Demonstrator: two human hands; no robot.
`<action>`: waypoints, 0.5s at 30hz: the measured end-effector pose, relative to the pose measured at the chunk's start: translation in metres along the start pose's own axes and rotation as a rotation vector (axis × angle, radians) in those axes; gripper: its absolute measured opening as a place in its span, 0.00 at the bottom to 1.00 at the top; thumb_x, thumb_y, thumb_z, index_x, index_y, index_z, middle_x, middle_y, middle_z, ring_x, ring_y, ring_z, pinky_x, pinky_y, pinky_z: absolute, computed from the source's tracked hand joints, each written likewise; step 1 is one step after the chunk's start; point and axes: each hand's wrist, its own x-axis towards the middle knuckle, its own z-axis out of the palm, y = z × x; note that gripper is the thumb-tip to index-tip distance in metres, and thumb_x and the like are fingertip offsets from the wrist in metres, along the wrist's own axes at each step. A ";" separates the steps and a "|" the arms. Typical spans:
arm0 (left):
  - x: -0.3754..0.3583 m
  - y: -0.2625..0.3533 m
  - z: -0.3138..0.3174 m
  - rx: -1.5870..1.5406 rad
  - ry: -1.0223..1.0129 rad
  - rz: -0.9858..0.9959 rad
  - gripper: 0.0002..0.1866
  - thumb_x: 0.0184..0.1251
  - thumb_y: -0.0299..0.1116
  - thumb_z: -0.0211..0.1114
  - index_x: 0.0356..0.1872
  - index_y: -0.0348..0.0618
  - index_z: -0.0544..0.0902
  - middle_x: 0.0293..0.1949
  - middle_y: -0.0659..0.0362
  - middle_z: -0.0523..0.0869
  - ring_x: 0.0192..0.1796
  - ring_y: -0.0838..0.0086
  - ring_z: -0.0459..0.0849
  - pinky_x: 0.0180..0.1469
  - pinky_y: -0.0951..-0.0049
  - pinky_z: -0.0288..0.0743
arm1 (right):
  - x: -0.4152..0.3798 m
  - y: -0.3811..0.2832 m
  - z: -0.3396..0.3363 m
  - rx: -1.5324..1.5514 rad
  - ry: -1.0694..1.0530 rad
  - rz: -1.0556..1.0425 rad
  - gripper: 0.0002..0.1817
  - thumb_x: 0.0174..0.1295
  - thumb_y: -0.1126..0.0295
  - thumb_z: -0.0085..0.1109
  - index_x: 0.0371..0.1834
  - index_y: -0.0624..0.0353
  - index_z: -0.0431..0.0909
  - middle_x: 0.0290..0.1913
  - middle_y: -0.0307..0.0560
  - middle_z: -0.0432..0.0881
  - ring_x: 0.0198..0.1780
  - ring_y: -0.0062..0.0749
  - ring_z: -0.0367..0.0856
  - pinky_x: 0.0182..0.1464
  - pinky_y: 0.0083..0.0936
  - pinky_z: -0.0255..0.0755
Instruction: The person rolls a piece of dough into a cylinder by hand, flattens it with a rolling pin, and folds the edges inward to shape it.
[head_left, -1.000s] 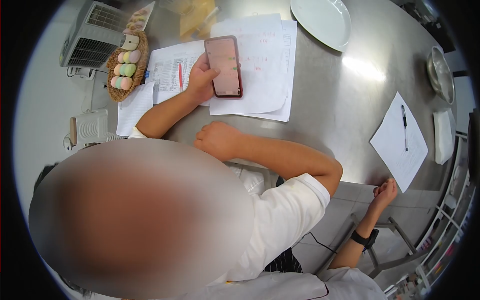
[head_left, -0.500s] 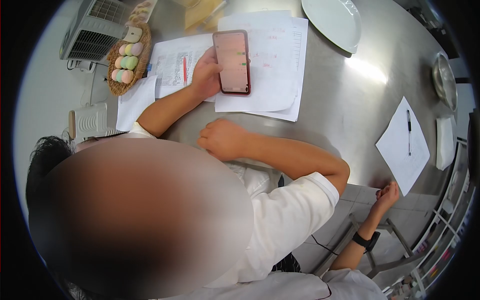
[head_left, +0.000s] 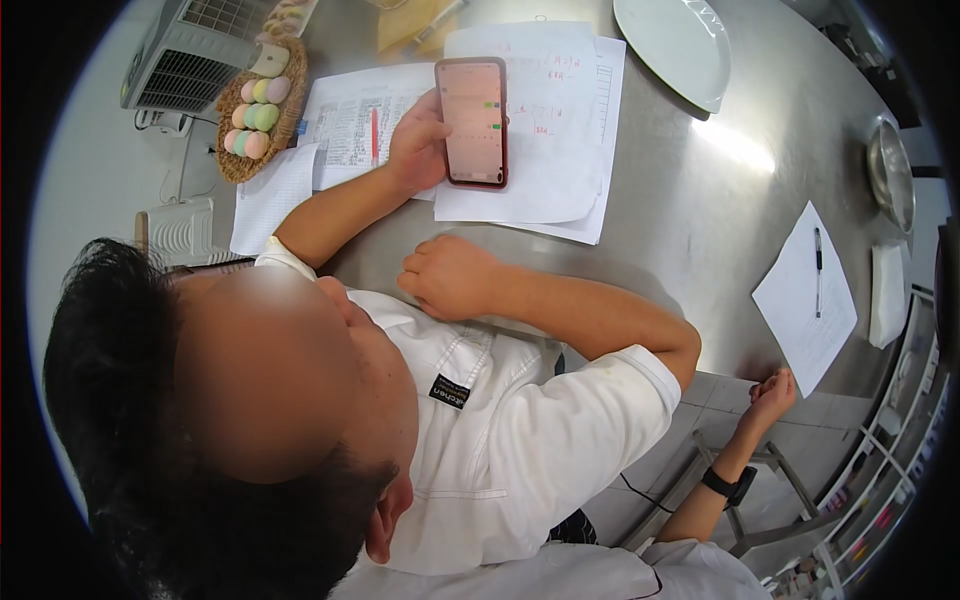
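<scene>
My right hand (head_left: 770,398), with a black watch (head_left: 730,486) on its wrist, rests at the front edge of the steel table (head_left: 680,240). Its fingers are curled closed, and I make out nothing in them. Right beside it is the near corner of a white paper (head_left: 800,300), on which a black pen (head_left: 818,270) lies. My left hand is out of view. To the left a co-worker in a white shirt (head_left: 570,450) holds a phone (head_left: 472,120) in one hand (head_left: 415,145). The co-worker's other hand (head_left: 450,278) is a loose fist at the table edge.
Printed sheets (head_left: 520,200) and a red pen (head_left: 374,138) lie under and beside the phone. A wicker basket (head_left: 235,172) holds several pastel round pieces. A white plate (head_left: 690,55), a metal bowl (head_left: 890,175) and a stool (head_left: 790,510) are farther around.
The co-worker's head has shifted, so the dark hair and a black label on the shirt now show. My right hand stays by the paper; the view has shifted slightly.
</scene>
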 end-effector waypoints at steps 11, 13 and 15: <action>0.001 0.008 0.029 -0.031 0.081 -0.005 0.33 0.68 0.25 0.72 0.76 0.38 0.76 0.67 0.47 0.89 0.68 0.53 0.90 0.72 0.48 0.86 | 0.001 0.008 -0.002 0.051 -0.065 0.029 0.07 0.80 0.72 0.63 0.40 0.53 0.76 0.19 0.30 0.67 0.16 0.15 0.62 0.19 0.19 0.56; 0.003 -0.001 0.016 -0.055 0.072 0.003 0.35 0.68 0.27 0.74 0.77 0.37 0.75 0.68 0.47 0.88 0.69 0.53 0.89 0.73 0.47 0.85 | -0.010 -0.004 0.005 0.008 -0.086 0.039 0.07 0.79 0.72 0.64 0.41 0.53 0.76 0.19 0.30 0.68 0.17 0.15 0.63 0.20 0.19 0.57; 0.004 -0.002 0.009 -0.080 0.066 0.015 0.37 0.68 0.30 0.76 0.78 0.37 0.74 0.69 0.48 0.87 0.70 0.53 0.88 0.74 0.47 0.83 | -0.015 -0.010 0.003 -0.028 -0.144 0.073 0.07 0.76 0.74 0.67 0.41 0.53 0.77 0.20 0.29 0.71 0.19 0.13 0.65 0.24 0.18 0.57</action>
